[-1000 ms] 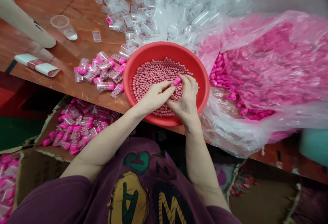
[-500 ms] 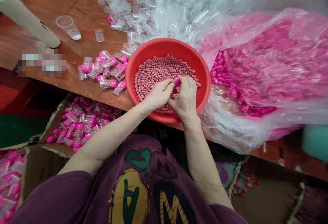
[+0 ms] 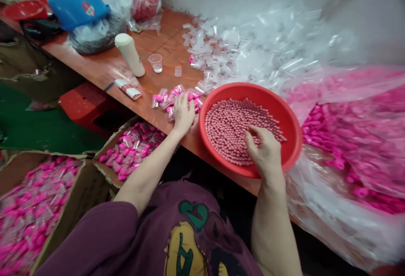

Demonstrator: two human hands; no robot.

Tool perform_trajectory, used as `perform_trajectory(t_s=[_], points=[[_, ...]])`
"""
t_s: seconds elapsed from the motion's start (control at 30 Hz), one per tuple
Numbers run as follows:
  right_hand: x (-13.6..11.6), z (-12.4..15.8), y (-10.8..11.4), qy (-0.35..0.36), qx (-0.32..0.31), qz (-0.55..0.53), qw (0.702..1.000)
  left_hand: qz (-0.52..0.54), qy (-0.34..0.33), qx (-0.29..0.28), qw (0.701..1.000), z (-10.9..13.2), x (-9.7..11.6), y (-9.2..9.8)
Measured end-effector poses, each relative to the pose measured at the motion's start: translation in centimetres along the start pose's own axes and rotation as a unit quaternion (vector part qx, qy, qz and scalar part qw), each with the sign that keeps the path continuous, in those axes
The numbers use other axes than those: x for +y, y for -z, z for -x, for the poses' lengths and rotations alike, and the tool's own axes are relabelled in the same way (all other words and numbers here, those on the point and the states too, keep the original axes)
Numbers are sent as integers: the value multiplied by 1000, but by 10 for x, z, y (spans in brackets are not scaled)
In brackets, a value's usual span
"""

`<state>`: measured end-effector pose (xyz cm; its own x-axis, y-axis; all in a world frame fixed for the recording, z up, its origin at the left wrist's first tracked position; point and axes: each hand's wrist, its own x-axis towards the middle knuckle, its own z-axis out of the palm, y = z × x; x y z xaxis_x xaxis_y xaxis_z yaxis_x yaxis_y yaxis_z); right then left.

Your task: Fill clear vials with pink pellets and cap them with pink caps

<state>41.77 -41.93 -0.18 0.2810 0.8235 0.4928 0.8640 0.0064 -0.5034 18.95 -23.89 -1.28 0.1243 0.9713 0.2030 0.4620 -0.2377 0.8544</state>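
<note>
My left hand (image 3: 182, 115) lies over a small pile of clear tubes with pink caps (image 3: 174, 95), filled with pink beads, on the table left of the bowl. Its fingers are stretched out and the thumb stands apart; anything beneath the palm is hidden. Above the red bowl (image 3: 289, 160) is my right hand (image 3: 265, 151), thumb and forefinger apart, with nothing visible between them. The other fingers curl partly out of sight. Pink beads (image 3: 234, 124) cover the bottom of the bowl.
Empty clear tubes (image 3: 253, 57) are heaped behind the bowl. A plastic bag of pink caps (image 3: 363, 128) lies right. A white bottle (image 3: 130, 54), a clear cup (image 3: 155, 62) and a packet (image 3: 128, 89) stand left. Cardboard boxes (image 3: 74, 200) of filled tubes sit below the table edge.
My hands were together over the bowl at a pink-capped tube. The left has moved left onto the pile; the right stays over the bowl, its fingers apart. The view has swung left.
</note>
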Motion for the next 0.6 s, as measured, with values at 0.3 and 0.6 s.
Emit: perform_trajectory(t_s=[0.3,0.6], points=[[-29,28,21,49,12,-4,999,-106,-93,-110,984,-76,21,-35],[-9,41,37,-79,19,-21,996,-255,-7,-358,898,-181,16,-99]])
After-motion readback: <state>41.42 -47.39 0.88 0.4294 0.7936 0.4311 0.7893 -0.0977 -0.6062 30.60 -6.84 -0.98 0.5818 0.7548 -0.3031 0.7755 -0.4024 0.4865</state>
